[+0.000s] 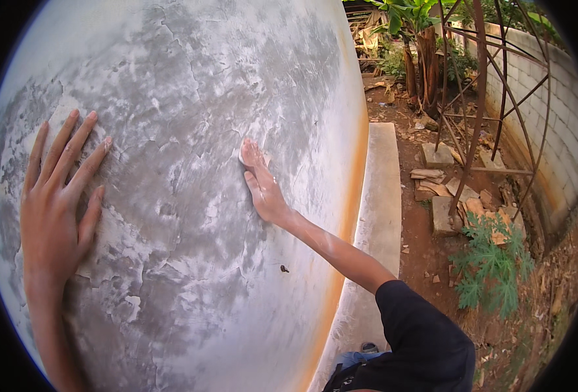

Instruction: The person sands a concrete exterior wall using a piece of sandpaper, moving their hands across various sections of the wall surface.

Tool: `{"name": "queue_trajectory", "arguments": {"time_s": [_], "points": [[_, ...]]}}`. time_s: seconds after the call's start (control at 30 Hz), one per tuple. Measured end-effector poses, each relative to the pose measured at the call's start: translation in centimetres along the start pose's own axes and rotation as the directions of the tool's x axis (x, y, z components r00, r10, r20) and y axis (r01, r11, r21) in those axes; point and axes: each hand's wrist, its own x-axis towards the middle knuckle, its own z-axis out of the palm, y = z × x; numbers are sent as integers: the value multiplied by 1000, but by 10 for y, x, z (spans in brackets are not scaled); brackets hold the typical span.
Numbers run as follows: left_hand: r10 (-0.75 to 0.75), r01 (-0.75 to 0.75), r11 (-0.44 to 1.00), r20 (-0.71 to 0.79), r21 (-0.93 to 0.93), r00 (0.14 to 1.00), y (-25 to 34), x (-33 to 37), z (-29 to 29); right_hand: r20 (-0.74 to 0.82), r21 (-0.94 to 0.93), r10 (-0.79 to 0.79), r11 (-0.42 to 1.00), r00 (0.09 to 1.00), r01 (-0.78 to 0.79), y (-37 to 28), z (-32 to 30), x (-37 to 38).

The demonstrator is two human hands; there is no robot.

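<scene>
A grey, patchy plastered wall [191, 85] with peeling white paint fills most of the view. My left hand [57, 202] lies flat on it at the left, fingers spread and pointing up, holding nothing. My right hand [261, 183] presses a small pale pad [244, 157], perhaps sandpaper, against the wall near the middle; only its edge shows under my fingertips. White dust covers my right hand and forearm. A black sleeve [423, 333] covers my upper right arm.
A concrete ledge [379, 196] runs along the wall's foot. To the right lie red soil with broken bricks [442, 215], a green leafy plant [491, 261], a rusty metal frame [478, 111], a block wall [550, 111] and trees [419, 39].
</scene>
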Motion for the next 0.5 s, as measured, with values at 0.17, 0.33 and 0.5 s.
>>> {"name": "queue_trajectory", "arguments": {"time_s": [0.17, 0.33, 0.5], "points": [[8, -8, 1000, 8, 17, 1000, 2, -3, -5, 7, 57, 145, 988, 989, -145, 4, -7, -3], [30, -31, 999, 11, 13, 999, 3, -1, -5, -40, -39, 64, 997, 997, -65, -9, -3, -8], [24, -24, 1000, 5, -1, 1000, 5, -3, -2, -56, 10, 272, 962, 961, -272, -5, -11, -6]]}}
